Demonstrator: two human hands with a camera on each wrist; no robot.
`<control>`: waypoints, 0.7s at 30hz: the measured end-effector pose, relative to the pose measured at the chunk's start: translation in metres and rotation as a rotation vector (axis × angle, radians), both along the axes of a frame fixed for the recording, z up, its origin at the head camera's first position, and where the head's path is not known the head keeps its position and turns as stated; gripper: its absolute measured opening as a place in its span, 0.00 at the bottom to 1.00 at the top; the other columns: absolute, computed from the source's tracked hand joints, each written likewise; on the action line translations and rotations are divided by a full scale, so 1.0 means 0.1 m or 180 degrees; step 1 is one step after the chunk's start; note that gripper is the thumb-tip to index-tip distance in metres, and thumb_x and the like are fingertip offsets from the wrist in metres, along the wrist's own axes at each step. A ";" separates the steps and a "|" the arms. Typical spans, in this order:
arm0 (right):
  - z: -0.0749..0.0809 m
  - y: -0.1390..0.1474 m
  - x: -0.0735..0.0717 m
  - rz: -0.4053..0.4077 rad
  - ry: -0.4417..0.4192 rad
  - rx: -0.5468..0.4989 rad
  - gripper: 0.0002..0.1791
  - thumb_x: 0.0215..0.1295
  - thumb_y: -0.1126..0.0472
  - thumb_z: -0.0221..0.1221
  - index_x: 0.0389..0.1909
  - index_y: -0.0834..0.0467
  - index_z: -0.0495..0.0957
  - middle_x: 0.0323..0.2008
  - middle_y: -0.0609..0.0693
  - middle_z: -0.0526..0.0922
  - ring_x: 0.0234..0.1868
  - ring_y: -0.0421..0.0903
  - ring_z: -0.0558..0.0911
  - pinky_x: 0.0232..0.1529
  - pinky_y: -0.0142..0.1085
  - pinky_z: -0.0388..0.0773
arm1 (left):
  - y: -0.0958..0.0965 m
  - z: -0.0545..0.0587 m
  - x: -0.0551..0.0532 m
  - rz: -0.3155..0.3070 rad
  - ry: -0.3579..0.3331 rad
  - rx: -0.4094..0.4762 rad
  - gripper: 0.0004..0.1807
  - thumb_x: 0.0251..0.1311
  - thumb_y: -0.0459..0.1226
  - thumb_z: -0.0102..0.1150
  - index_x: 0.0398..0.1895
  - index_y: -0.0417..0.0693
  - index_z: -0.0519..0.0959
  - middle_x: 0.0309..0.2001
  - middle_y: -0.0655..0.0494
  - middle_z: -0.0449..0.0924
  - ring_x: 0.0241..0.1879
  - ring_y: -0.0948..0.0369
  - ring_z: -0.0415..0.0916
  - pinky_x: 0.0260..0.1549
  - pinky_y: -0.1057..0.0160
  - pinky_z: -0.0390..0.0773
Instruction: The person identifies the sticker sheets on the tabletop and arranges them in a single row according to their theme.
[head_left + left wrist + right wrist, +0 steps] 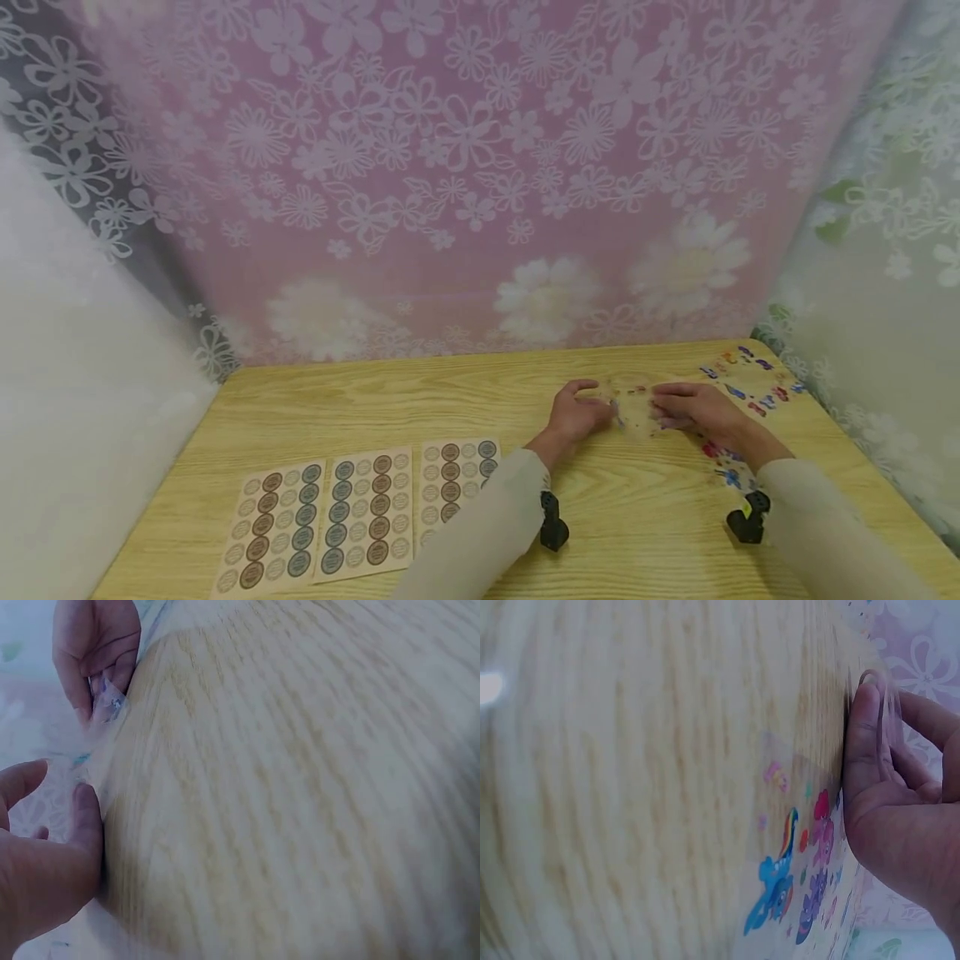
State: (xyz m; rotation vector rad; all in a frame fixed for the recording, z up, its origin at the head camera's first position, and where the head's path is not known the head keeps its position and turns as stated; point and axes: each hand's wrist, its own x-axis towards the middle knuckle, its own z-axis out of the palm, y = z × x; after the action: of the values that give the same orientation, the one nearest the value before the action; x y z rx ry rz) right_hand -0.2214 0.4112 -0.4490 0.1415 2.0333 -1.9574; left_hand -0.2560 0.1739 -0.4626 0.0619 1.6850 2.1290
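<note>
—Clear plastic sheet (pixel 637 410) over the table (pixel 622 517), R of ctr. Who's got it?

—My R hand (pixel 701 410): thumb & fingers pinch its edge. My L hand (pixel 576 417) is at the opp. side, apart from the R, thumb & forefinger spread; can't tell if the thumb touches the sheet.

—Anything the wrist views add?

—Yep. R wrist view has pony stickers (pixel 769 892) up close, incl. a blue one w/ a rainbow tail; from the head view they're just small coloured bits nr my R hand. L wrist view shows a sheet corner sticking up at my R fingers.

—What else, & what's in the way?

—Three sheets of round labels (pixel 363 512) to the L; my L sleeve (pixel 487 521) covers part of the nearest. More tiny coloured stickers (pixel 765 404) at the far R corner. Pink floral curtain (pixel 450 250) behind.
</note>
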 end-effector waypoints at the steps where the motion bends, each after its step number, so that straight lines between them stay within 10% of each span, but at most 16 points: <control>1: 0.00 0.00 0.01 0.0018 -0.0007 -0.0027 0.35 0.72 0.62 0.52 0.70 0.75 0.48 0.48 0.52 0.82 0.46 0.45 0.83 0.48 0.39 0.78 | 0.00 0.00 0.00 -0.0010 0.0014 -0.0003 0.25 0.51 0.23 0.65 0.55 0.40 0.75 0.40 0.45 0.81 0.35 0.56 0.81 0.38 0.54 0.80; 10: 0.00 -0.04 0.05 0.0286 0.0071 -0.0088 0.34 0.74 0.63 0.49 0.71 0.74 0.46 0.52 0.51 0.79 0.49 0.45 0.81 0.49 0.39 0.77 | -0.01 -0.05 -0.03 -0.0038 0.0097 -0.0256 0.18 0.51 0.23 0.67 0.46 0.41 0.82 0.41 0.51 0.81 0.39 0.61 0.78 0.37 0.60 0.80; 21: 0.03 -0.15 0.14 0.0405 0.0287 0.0123 0.31 0.74 0.61 0.50 0.69 0.73 0.52 0.50 0.57 0.78 0.43 0.46 0.82 0.44 0.41 0.79 | -0.30 0.01 -0.06 -0.0549 0.0538 -0.0511 0.18 0.53 0.24 0.65 0.50 0.37 0.80 0.38 0.49 0.81 0.35 0.61 0.79 0.36 0.62 0.80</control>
State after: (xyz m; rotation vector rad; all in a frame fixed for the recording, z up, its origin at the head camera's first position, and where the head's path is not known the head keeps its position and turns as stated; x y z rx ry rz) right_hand -0.2075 0.3967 -0.4459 -0.0669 2.0823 -1.8792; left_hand -0.2618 0.1439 -0.4613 0.3360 1.8676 1.9017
